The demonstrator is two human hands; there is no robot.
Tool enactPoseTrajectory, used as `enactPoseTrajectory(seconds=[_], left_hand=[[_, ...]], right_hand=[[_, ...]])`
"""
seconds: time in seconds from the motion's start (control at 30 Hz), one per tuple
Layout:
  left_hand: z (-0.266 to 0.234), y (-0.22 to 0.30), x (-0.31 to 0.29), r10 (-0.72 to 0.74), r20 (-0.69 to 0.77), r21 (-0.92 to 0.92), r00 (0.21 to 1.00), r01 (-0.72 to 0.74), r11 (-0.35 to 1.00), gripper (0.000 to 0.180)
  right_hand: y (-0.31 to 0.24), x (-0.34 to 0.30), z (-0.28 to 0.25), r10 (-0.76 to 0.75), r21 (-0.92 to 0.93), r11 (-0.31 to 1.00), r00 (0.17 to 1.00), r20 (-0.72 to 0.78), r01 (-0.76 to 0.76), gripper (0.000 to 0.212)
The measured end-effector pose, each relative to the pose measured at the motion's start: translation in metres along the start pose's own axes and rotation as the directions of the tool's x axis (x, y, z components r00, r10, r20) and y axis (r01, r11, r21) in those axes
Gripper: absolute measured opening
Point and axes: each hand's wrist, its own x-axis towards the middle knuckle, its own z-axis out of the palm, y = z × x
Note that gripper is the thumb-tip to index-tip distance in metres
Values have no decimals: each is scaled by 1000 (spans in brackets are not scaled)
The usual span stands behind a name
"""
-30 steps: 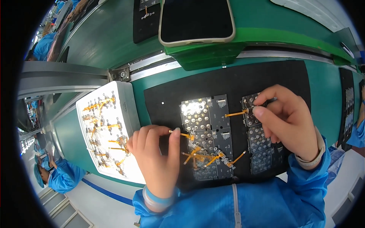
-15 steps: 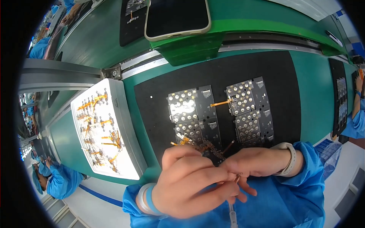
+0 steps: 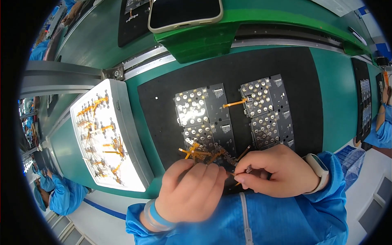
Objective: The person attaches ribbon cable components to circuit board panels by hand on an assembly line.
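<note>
the right hand (image 3: 281, 171) had its grip nearly closed, thumb and forefinger pinched on a small amber flex strip (image 3: 231, 174), which lay between the two hands just above the near edge of the work. so slight a piece probably called for fingertips rather than a full fist. the left hand (image 3: 194, 192) was curled with its back to the view, its fingers bunched right beside the strip, perhaps to steady it; its fingertips were hidden, so whether they had hold of anything i could not tell.

beyond the knuckles, a heap of flex strips (image 3: 198, 153) rested on the left board panel (image 3: 196, 108), presumably kept there for easy reach. a single strip (image 3: 234, 103) stuck out from the right board panel (image 3: 265, 110). both panels lay on a black mat (image 3: 302, 81), likely as cushioning over the green surface (image 3: 332, 102). a white tray (image 3: 130, 134) of more strips stood to the left.
</note>
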Motion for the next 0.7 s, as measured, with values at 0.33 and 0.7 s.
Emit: enactPoseTrajectory(seconds=[0.33, 0.7], left_hand=[[-7, -22, -7, -350, 46, 317, 935, 319, 893, 29], [16, -3, 8, -166, 181, 95, 969, 151, 984, 33]], right_hand=[[10, 23, -11, 175, -129, 964, 924, -341, -230, 19], [16, 23, -12, 144, -143, 969, 931, -336, -201, 18]])
